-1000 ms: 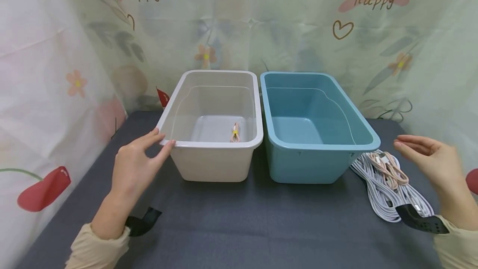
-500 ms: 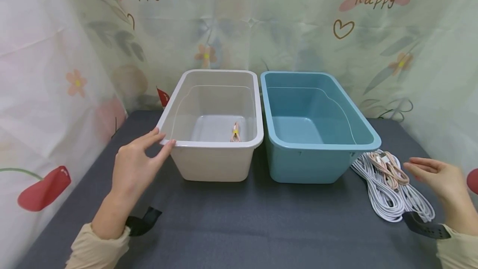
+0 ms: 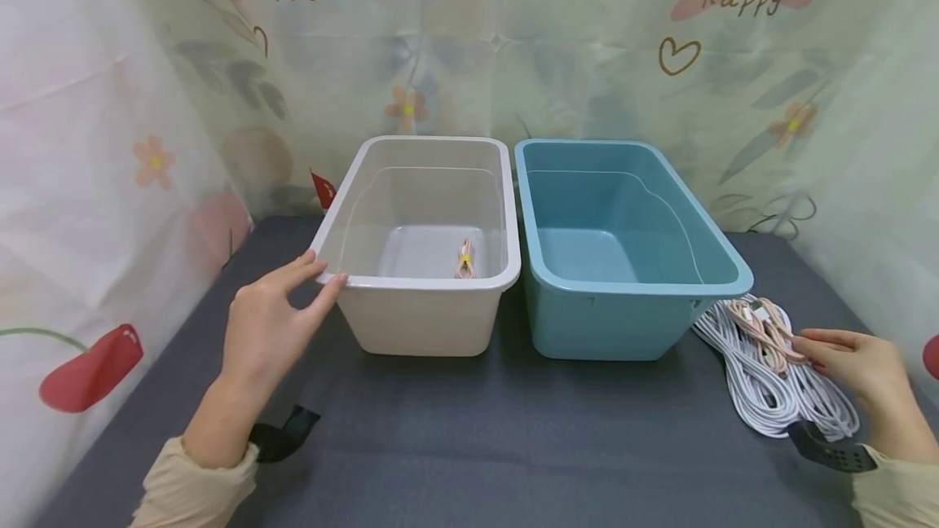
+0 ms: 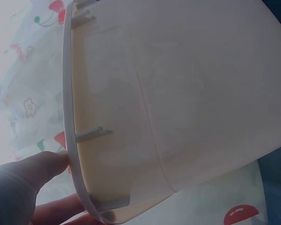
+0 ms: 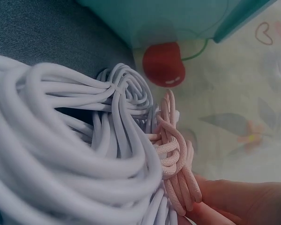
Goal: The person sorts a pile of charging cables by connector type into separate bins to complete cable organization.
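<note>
My left hand (image 3: pixel 267 328) holds the near left corner of the beige plastic bin (image 3: pixel 421 316). In the left wrist view the thumb is against the rim (image 4: pixel 68 93) and other fingers show below it. My right hand (image 3: pixel 861 369) is at the cable pile on the right, its fingertips pinching the end of a bundled pink braided cable (image 5: pixel 171 154). That bundle lies on coiled white cables (image 3: pixel 759 389). A small pink cable with a yellow tie (image 3: pixel 465 259) lies inside the beige bin.
A blue plastic bin (image 3: pixel 594 324) stands right beside the beige one, between it and the cables. Both stand on a dark cloth-covered table (image 3: pixel 513 446). A patterned curtain (image 3: pixel 469 39) hangs close behind and along the sides.
My right hand first drew back to the right and lower, then came in to the pink cable bundle and took hold of its end. The left hand keeps its place on the bin.
</note>
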Demonstrator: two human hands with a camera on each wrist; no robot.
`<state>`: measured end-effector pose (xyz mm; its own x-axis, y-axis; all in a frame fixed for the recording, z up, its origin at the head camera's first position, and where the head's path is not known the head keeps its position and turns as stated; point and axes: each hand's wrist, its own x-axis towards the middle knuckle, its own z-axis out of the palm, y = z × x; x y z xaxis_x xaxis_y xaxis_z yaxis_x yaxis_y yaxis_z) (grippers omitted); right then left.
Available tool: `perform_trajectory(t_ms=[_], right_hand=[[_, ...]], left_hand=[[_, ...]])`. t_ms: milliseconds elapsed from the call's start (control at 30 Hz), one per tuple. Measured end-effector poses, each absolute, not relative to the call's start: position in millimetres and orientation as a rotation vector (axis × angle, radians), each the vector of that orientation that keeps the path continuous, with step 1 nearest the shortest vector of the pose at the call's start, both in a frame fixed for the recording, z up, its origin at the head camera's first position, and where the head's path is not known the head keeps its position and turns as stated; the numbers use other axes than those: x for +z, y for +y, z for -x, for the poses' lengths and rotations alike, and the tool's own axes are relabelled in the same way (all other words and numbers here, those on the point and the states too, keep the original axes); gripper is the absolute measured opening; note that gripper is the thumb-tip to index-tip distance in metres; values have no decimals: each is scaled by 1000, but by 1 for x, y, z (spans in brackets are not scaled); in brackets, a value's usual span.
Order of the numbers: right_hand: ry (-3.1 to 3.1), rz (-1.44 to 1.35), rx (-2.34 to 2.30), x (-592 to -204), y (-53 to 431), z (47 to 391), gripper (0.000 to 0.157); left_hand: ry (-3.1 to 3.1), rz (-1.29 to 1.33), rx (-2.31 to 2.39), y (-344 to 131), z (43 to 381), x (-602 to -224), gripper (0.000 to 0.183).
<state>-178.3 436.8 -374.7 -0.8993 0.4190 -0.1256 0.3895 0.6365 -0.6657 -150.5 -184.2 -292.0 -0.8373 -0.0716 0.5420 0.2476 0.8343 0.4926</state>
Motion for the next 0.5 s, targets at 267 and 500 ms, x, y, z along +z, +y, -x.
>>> perform_trajectory(t_ms=[267, 500], right_hand=[[-2801, 780, 1012, -365, 427, 175, 60], [-2762, 841, 1037, -363, 425, 175, 58]], left_hand=[[-2462, 119, -735, -184, 153, -294, 37], [-2456, 124, -736, -184, 152, -293, 37]])
